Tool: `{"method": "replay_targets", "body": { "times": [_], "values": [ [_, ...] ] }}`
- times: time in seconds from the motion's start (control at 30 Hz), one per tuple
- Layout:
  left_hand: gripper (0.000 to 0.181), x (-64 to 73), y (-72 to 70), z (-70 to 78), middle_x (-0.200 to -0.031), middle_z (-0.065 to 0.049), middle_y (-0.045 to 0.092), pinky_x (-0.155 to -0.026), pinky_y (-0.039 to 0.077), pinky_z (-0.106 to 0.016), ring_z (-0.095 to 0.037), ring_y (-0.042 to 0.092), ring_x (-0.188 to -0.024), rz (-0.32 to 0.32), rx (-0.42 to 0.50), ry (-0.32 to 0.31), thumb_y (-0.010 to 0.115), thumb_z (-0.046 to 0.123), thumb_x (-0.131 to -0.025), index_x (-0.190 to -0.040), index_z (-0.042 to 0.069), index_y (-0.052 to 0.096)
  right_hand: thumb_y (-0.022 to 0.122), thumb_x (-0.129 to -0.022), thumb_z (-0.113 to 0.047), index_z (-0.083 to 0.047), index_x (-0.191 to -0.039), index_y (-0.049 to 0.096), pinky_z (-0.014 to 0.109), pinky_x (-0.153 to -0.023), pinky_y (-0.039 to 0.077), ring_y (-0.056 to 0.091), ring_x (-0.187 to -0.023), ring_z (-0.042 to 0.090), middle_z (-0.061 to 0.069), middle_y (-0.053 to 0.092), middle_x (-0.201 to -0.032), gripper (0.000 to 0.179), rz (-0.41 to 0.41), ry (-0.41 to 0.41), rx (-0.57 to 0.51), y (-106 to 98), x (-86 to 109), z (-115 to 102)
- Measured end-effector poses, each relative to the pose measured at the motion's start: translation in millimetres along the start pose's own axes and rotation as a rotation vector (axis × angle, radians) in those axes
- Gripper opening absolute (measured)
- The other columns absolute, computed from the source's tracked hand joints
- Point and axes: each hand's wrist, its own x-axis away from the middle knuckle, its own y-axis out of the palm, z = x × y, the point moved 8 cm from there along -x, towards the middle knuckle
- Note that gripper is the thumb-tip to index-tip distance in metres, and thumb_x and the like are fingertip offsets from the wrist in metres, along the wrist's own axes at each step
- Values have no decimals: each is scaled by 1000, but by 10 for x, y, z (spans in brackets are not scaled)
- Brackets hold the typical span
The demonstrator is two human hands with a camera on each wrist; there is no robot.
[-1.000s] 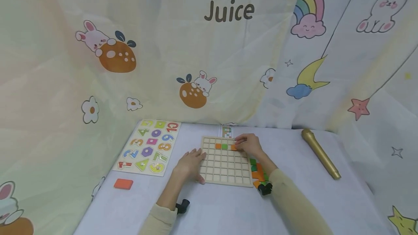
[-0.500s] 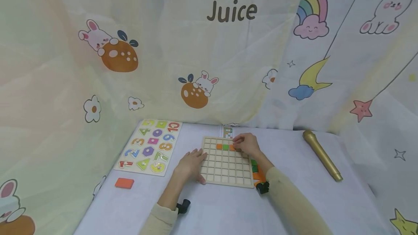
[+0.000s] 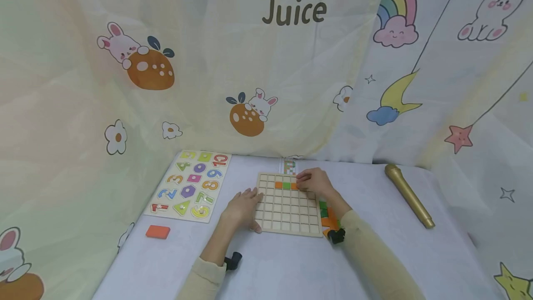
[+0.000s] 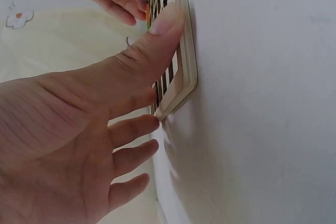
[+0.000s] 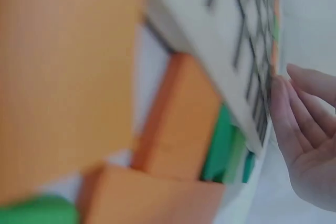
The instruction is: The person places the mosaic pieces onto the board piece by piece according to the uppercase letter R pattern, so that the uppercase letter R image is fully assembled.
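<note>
In the head view, a wooden grid board (image 3: 287, 212) lies on the table with a green square block (image 3: 286, 185) in its upper rows. An orange square block (image 3: 278, 185) sits to its left and another orange square block (image 3: 294, 186) to its right. The fingertips of my right hand (image 3: 316, 183) pinch this right-hand block, partly covering it. My left hand (image 3: 241, 208) rests at the board's left edge. In the left wrist view its thumb (image 4: 152, 38) lies over the board's frame, the other fingers spread fairly straight beside the edge.
Loose orange and green blocks (image 5: 181, 124) lie against the board's right side, partly under the right forearm. A number-and-shape puzzle (image 3: 189, 189) and a red-orange block (image 3: 158, 231) are at left. A gold microphone (image 3: 410, 196) lies at right. A small pattern card (image 3: 289, 166) is behind the board.
The right hand has shifted slightly left with the orange block, which now sits against the green one. The left hand stays at the board's edge.
</note>
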Motion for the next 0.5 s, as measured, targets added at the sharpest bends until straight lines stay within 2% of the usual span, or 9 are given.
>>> {"method": "replay_targets", "body": {
  "times": [0.1,0.37,0.5],
  "values": [
    [116,-5,10,0,-165,-17,39,-127,27,-54,-36,33,-154,-3,6,7,100,46,-57,-156,9,49,80,-92,-14,-5,-116,77,42,-85,63,74,-90,21,6,79,-100,25,-6,-32,-3,-83,18,-28],
    [117,-2,-19,-10,-165,-17,38,-128,26,-55,-37,32,-154,-5,20,2,100,45,-57,-156,8,49,78,-93,-10,-3,-116,77,35,-74,64,74,-93,25,11,78,-105,24,57,-50,0,-254,127,7],
    [117,13,-26,3,-165,-17,38,-127,26,-55,-37,32,-154,-9,23,0,100,44,-57,-155,8,49,75,-95,-10,-5,-117,77,40,-79,64,74,-99,28,9,78,-108,22,106,-34,54,-343,172,73]
  ]
}}
